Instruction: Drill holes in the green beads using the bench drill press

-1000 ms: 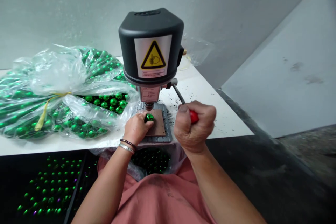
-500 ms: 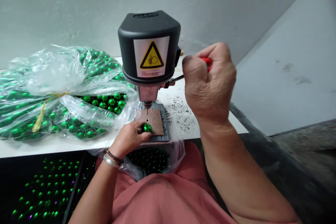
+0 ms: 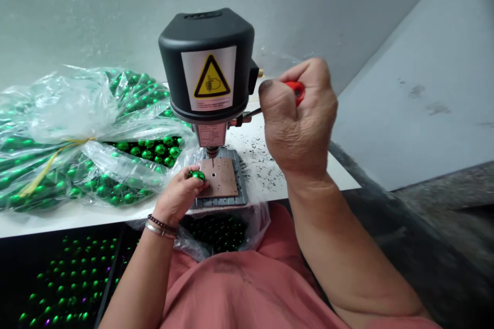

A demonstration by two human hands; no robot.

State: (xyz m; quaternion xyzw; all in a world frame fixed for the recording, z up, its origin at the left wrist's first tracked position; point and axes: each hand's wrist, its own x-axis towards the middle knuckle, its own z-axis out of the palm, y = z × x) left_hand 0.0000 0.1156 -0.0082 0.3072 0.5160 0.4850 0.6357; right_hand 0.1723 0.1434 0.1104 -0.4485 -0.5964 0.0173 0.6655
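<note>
Between the thumb and fingers of my left hand (image 3: pixel 180 190) is a shiny green ball (image 3: pixel 198 176), at the left edge of a brown board (image 3: pixel 221 185) with a small hole in it. The board lies on the grey base (image 3: pixel 242 193) of a small drill press (image 3: pixel 208 61) with a black housing and a warning label. A thin drill bit (image 3: pixel 212 161) points down above the board, apart from the ball. My right hand (image 3: pixel 299 113) is closed around the red knob (image 3: pixel 296 91) of the press's feed lever, raised at the right.
A tied clear plastic bag (image 3: pixel 88 157) full of green balls lies on the white table (image 3: pixel 262 164) at the left. Dark shavings lie right of the base. An open bag of balls (image 3: pixel 216 231) sits at my lap. More green balls (image 3: pixel 73 277) are in a dark place below left.
My left hand has moved the ball left and slightly back, away from the board's middle, and the ball has turned. My right hand stays on the knob. The view has shifted slightly.
</note>
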